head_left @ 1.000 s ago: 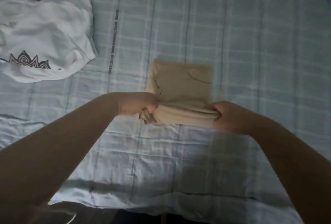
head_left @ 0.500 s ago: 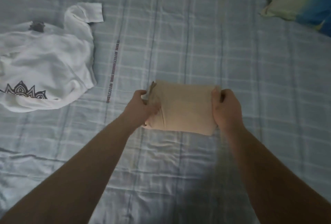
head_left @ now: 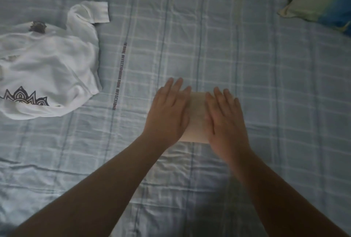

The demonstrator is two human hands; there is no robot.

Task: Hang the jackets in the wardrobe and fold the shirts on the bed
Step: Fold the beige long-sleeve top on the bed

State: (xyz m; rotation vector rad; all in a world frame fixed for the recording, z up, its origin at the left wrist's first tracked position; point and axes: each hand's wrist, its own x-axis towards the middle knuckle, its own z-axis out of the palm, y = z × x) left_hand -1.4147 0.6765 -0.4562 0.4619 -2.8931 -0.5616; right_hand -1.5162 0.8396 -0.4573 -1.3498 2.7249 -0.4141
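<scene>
Both hands lie flat, palms down, on the folded beige shirt [head_left: 197,117] — fingers straight and only slightly spread, nothing gripped. Left hand [head_left: 169,111] covers the shirt's left side; right hand [head_left: 226,121] covers its right side. Hands sit side by side, a narrow strip of shirt showing between them. The shirt lies on the bed [head_left: 266,75], on the light blue checked sheet, near the middle of the view. White shirt [head_left: 47,73] with a dark printed pattern lies crumpled, unfolded, well apart to the left. Pillow [head_left: 319,3] at upper right corner — partly out of view.
</scene>
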